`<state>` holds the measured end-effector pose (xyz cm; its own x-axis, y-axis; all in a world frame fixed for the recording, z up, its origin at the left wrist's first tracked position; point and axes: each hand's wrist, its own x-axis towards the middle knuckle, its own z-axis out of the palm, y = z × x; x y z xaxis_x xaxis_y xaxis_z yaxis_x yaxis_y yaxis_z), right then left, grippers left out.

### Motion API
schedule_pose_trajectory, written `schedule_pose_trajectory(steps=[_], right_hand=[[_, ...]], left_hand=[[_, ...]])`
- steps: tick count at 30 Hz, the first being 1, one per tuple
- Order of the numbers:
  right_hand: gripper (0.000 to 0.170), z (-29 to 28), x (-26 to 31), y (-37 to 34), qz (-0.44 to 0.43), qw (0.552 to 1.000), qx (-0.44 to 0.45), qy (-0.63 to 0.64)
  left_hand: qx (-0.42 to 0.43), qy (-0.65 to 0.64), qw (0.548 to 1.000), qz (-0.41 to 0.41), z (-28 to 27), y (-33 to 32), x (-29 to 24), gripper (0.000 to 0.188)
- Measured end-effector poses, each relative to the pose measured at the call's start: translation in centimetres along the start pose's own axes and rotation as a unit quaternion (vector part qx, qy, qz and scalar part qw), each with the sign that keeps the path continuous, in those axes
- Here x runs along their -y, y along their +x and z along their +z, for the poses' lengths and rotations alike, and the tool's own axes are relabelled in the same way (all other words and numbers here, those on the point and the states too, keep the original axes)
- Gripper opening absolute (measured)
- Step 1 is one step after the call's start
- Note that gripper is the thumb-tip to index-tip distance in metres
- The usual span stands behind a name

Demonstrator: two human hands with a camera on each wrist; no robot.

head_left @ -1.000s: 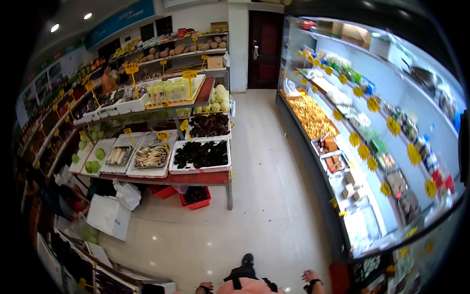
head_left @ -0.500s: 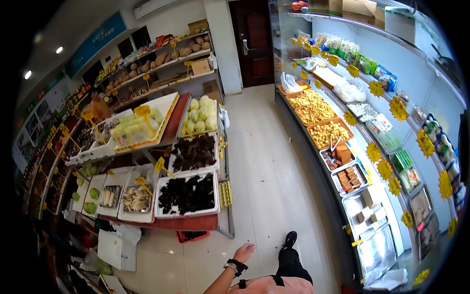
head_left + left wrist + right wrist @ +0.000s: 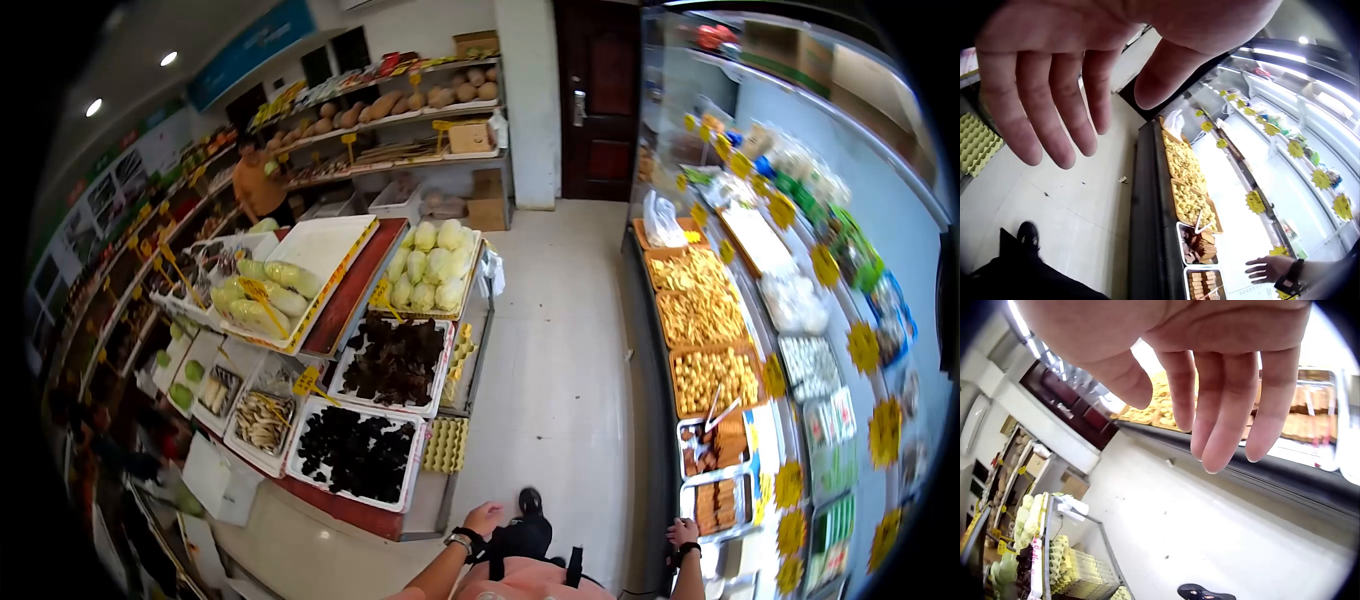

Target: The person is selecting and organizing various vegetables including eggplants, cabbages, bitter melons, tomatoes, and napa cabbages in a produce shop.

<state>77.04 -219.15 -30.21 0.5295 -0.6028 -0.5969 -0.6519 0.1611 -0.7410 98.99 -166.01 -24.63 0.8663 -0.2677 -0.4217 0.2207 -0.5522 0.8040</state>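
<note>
Nothing is held in my left hand [image 3: 484, 518], which hangs low over the aisle, to the right of the stand with the black fungus tray [image 3: 357, 452]. Its fingers [image 3: 1035, 106] are loosely extended in the left wrist view. At the front edge of the refrigerated case, my right hand [image 3: 684, 533] hangs beside a metal tray of brown sausage-like pieces [image 3: 716, 506]. In the right wrist view, relaxed fingers [image 3: 1229, 419] hang down with nothing between them, overlapping the case's edge [image 3: 1172, 437].
Egg trays [image 3: 445, 446] sit on the stand's side below a crate of cabbages [image 3: 432, 268]. Baskets of yellow food [image 3: 700, 312] line the case on the right. A tiled aisle [image 3: 560, 330] leads to a dark red door [image 3: 598, 100]. Another person [image 3: 262, 185] stands at the back left.
I have moved forward along the aisle, so the vegetable stand and case are nearer. The view has swung left since half a second ago, and my right hand has come back into the head view.
</note>
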Motion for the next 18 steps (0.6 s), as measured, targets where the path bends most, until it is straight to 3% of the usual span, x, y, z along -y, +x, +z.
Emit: schedule_pose_trajectory(steps=[2,4,5,6,7,10,11,16,17,18], right_hand=[[0.026,1.5,7.3,5.1,-0.061,0.997,0.013,-0.042],[0.025,2.4,11.2,11.2,-0.123,0.985,0.016,-0.123],[0.022,2.4,12.0,14.8,-0.111,0.986,0.037,-0.122],[0.020,3.0,14.4,15.4,-0.079,0.988,0.046,-0.122],[0.019,2.6,14.9,17.9,-0.011,0.992,0.128,-0.021],[0.021,4.2,18.6,21.9,0.230,0.965,0.125,0.012],[0.022,5.2,19.5,23.1,0.253,0.960,0.119,0.007],[0.024,9.8,24.6,28.4,0.170,0.949,0.162,-0.209],[0.025,10.8,25.8,29.9,0.104,0.912,0.209,-0.337],[0.025,11.8,27.4,31.3,0.015,0.834,0.257,-0.488]], left_hand=[[-0.001,0.029,0.997,-0.066,-0.2,4.6,0.4,0.038],[-0.002,0.043,0.995,-0.092,-0.7,9.6,1.4,0.041],[-0.016,0.053,0.992,-0.115,-1.2,12.1,1.3,0.041],[-0.025,0.062,0.988,-0.142,-1.6,14.3,1.0,0.041],[-0.047,0.044,0.983,-0.169,-1.8,16.3,0.4,0.040],[-0.096,-0.007,0.967,-0.235,-3.4,23.4,-1.1,0.039],[-0.091,-0.010,0.969,-0.231,-4.1,25.9,-2.4,0.039],[-0.103,0.006,0.976,-0.190,-8.7,35.7,-11.6,0.035],[-0.112,-0.014,0.979,-0.170,-9.4,37.9,-12.8,0.034],[-0.121,-0.037,0.980,-0.152,-10.1,40.0,-14.3,0.034]])
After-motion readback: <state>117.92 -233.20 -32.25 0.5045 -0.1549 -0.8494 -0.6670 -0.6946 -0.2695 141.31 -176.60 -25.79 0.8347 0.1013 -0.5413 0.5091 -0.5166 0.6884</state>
